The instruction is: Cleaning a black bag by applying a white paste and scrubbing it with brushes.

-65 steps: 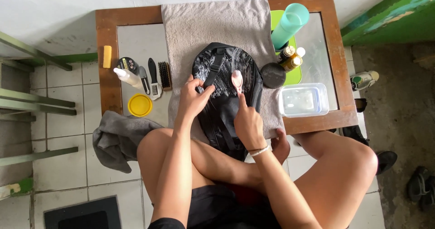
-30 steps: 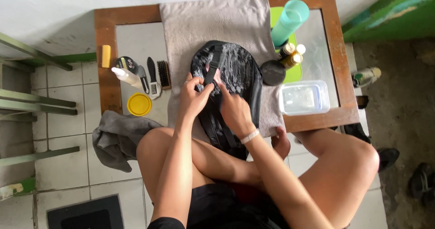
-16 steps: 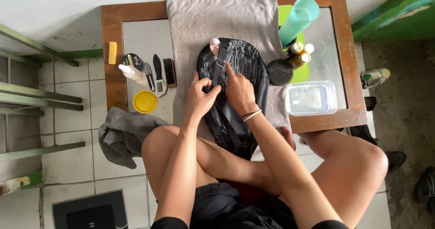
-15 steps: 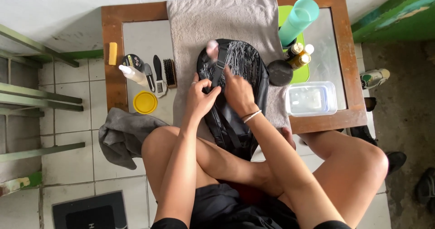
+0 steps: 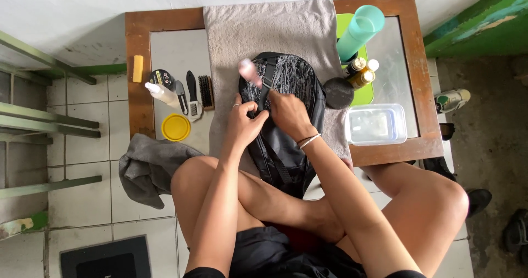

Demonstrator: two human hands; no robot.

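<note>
Black backpack (image 5: 286,118) lies on a grey towel (image 5: 269,28) spread over the middle of the wooden desk (image 5: 165,20), its lower end hanging off the near edge toward the person's crossed legs. Upper part of the backpack is streaked with white foam. Left hand (image 5: 245,125) rests on the backpack's left side, fingers curled and pinching a strap or fold. Right hand (image 5: 289,113) lies just right of it on the backpack's middle, fingers closed around a pink-tipped brush (image 5: 250,72) that shows blurred at the backpack's upper left. Left of the backpack, on the desk: a yellow lid (image 5: 176,127), a white bottle (image 5: 162,94), two small brushes (image 5: 199,94), a round tin (image 5: 161,79), a yellow block (image 5: 137,68). Right of the backpack: a dark round sponge (image 5: 338,92) touching it, small bottles (image 5: 362,73), a tall teal tumbler (image 5: 360,28), a clear plastic box (image 5: 375,124). Below and left of the backpack, a grey cloth (image 5: 148,165) lies on the tiled floor.
</note>
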